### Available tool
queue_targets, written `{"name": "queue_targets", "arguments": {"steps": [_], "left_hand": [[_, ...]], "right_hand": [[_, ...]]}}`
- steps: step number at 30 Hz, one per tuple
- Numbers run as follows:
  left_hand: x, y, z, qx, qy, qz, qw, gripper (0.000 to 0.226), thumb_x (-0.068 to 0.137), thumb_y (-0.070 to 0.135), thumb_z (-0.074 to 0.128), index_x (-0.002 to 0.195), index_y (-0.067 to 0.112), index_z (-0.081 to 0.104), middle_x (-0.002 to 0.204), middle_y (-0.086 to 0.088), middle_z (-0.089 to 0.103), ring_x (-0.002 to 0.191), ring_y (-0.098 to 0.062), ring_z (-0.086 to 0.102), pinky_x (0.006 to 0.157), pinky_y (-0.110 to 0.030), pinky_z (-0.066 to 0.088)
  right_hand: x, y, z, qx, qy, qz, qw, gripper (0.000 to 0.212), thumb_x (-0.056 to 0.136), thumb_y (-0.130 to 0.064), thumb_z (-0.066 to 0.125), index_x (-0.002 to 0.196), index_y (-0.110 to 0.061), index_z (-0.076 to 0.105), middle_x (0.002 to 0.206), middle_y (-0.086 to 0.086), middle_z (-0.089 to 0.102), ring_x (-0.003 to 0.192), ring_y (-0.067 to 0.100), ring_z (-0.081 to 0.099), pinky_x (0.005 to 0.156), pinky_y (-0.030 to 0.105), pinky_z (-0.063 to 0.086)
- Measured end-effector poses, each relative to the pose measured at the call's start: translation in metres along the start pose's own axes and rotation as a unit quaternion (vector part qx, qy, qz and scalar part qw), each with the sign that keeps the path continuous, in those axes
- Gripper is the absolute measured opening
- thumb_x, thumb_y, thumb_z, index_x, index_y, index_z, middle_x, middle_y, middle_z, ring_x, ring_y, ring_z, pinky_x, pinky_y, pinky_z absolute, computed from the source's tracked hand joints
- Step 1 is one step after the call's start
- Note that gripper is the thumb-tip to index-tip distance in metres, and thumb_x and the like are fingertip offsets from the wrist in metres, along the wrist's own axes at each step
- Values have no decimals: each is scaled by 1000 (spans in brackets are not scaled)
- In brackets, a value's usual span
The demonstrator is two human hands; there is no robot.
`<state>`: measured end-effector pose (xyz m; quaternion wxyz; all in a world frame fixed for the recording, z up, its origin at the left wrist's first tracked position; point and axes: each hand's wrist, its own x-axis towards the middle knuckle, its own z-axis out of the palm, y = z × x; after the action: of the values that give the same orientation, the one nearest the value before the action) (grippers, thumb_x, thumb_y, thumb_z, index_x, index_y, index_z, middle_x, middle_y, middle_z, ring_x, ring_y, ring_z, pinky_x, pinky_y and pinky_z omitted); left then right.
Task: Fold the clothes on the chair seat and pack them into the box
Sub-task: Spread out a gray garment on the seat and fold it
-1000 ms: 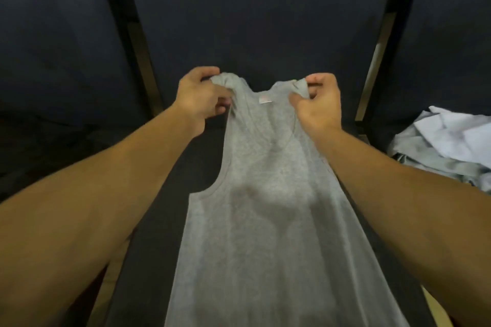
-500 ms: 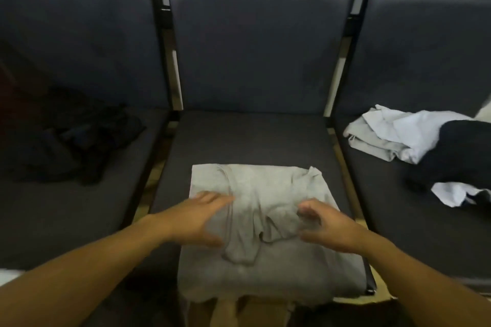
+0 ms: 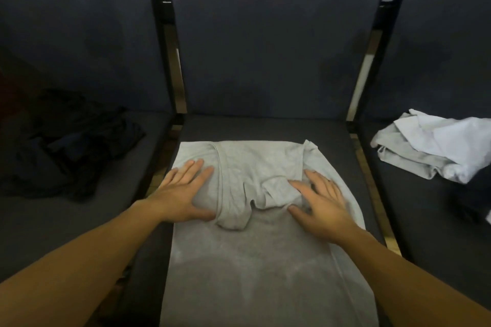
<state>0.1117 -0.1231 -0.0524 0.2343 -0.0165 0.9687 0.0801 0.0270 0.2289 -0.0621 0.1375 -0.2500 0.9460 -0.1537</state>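
Note:
A grey tank top (image 3: 255, 252) lies on the middle chair seat (image 3: 265, 129), its strap end folded back toward me over its body. My left hand (image 3: 183, 194) presses flat on the left part of the folded layer, fingers straight. On the right part, beside the bunched straps, my right hand (image 3: 322, 202) lies flat with spread fingers. The garment's lower part hangs over the seat's front edge. No box is in view.
A heap of dark clothes (image 3: 71, 143) lies on the left chair seat. White and light grey clothes (image 3: 435, 148) are piled on the right seat, with a dark garment (image 3: 473, 199) beside them. Chair backs (image 3: 271, 42) stand behind.
A second ago both hands pinched the tank top's straps up in the air. The top has since been laid down folded on the seat, and both hands now press flat on it, slightly farther apart.

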Motion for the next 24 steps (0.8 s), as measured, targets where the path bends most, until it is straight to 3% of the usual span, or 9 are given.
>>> {"name": "queue_targets", "arguments": {"steps": [5, 8, 10, 12, 15, 17, 20, 24], "left_hand": [[41, -19, -34, -2, -8, 6, 1000, 119, 76, 81, 61, 160, 41, -14, 167, 10, -29, 152, -10, -28, 128, -40, -5], [50, -19, -46, 4, -19, 5, 1000, 119, 76, 79, 62, 162, 37, -8, 168, 8, -23, 155, -13, -21, 128, -41, 0], [50, -19, -45, 6, -19, 8, 1000, 118, 77, 79, 62, 162, 36, -7, 169, 8, -22, 155, -13, -20, 128, -40, 2], [47, -20, -43, 3, -14, 8, 1000, 116, 79, 77, 63, 163, 35, -6, 169, 8, -22, 155, -12, -20, 128, -40, 1], [39, -22, -40, -4, -12, 7, 1000, 117, 79, 78, 63, 163, 35, -6, 169, 7, -21, 155, -13, -20, 128, -39, 1], [35, -23, -36, -2, -16, 7, 1000, 120, 76, 81, 63, 162, 35, -8, 169, 7, -23, 155, -14, -22, 128, -40, 1], [30, -22, -31, 6, -21, 6, 1000, 125, 73, 85, 61, 161, 37, -13, 167, 7, -28, 153, -14, -26, 128, -40, -2], [28, -17, -28, 15, -17, 6, 1000, 125, 75, 83, 62, 160, 37, -17, 166, 6, -32, 152, -14, -29, 125, -37, -7]], "right_hand": [[55, -5, -15, 55, 11, 14, 998, 52, 87, -46, 68, 134, -51, 47, 165, -6, 13, 151, 19, 8, 123, 37, 2], [72, -16, -25, 118, 8, 10, 993, 38, 82, -30, 75, 97, -60, 57, 161, -12, 22, 148, 20, 15, 123, 37, 6], [73, -15, -28, 154, 4, -12, 988, 45, 81, -17, 73, 72, -60, 63, 157, -17, 27, 148, 20, 16, 123, 43, 7], [64, -6, -29, 148, -35, -50, 987, 56, 81, -5, 71, 63, -58, 67, 155, -20, 29, 150, 19, 15, 124, 45, 6], [49, 14, -30, 118, -71, -49, 989, 61, 80, 4, 67, 53, -51, 67, 143, -23, 39, 146, 15, 23, 118, 29, 14], [45, 21, -35, 110, -36, -10, 993, 56, 84, 4, 62, 67, -49, 68, 135, -19, 45, 137, 15, 31, 107, 20, 20], [54, 18, -41, 79, 22, 16, 996, 48, 87, -1, 58, 114, -41, 60, 133, -12, 45, 128, 16, 36, 99, 21, 26], [85, 0, -46, -29, 85, -57, 994, 68, 88, -3, 58, 147, -31, 40, 155, -10, 31, 137, 19, 25, 111, 36, 37]]}}
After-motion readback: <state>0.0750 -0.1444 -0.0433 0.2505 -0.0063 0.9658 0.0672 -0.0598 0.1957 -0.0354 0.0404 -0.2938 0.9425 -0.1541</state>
